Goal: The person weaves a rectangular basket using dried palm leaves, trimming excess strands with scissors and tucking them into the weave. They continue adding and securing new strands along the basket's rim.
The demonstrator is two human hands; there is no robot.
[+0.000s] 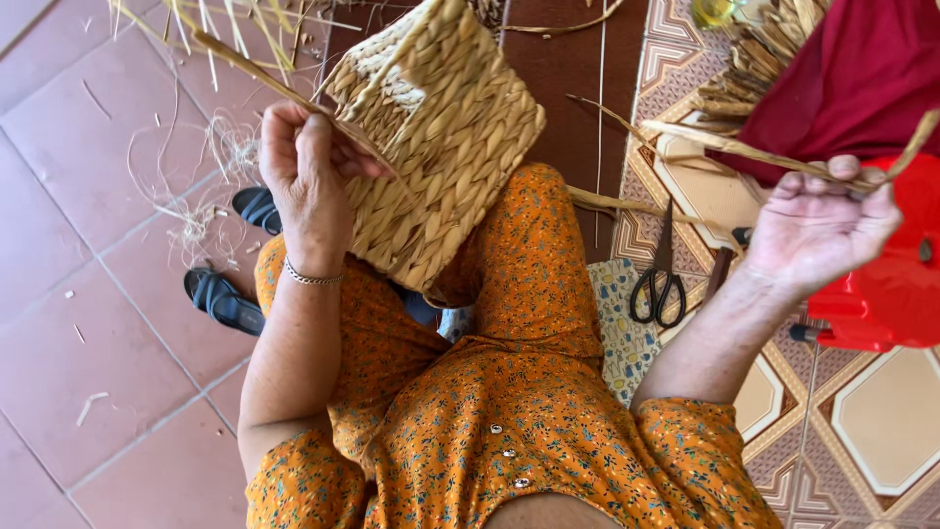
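Over on the left, the tiled floor (pixel 59 245) has loose fibre scraps and a pair of dark sandals (pixel 227 294) lying on it. Just right of those, the left hand (pixel 308 186) is up against the near-left side of the woven basket (pixel 441 137), fingers (pixel 279 132) curled closed around a flat dried strand (pixel 255 71) that runs up and far-left from the basket wall.

The basket sits on the person's knee, on the orange floral fabric (pixel 509 392), tipped so a flat woven face looks up at the camera. I'd say its long axis runs diagonally, from near-left to far-right, with one corner pointing down at the lap. It looks light and fairly stiff, with a bit of springy give, and the braided surface should be grippy rather than slick. The firm edges and corners look like the best place to hold it. The loose strands look dry and probably crack if bent sharply.

Further right, black-handled scissors (pixel 658 284) lie on the patterned mat (pixel 862 441). The right hand (pixel 818 230) is well apart from the basket, fingers closed on another long strand (pixel 744 147) stretching far-left toward it. A red plastic stool (pixel 891 284) sits just beyond that hand.
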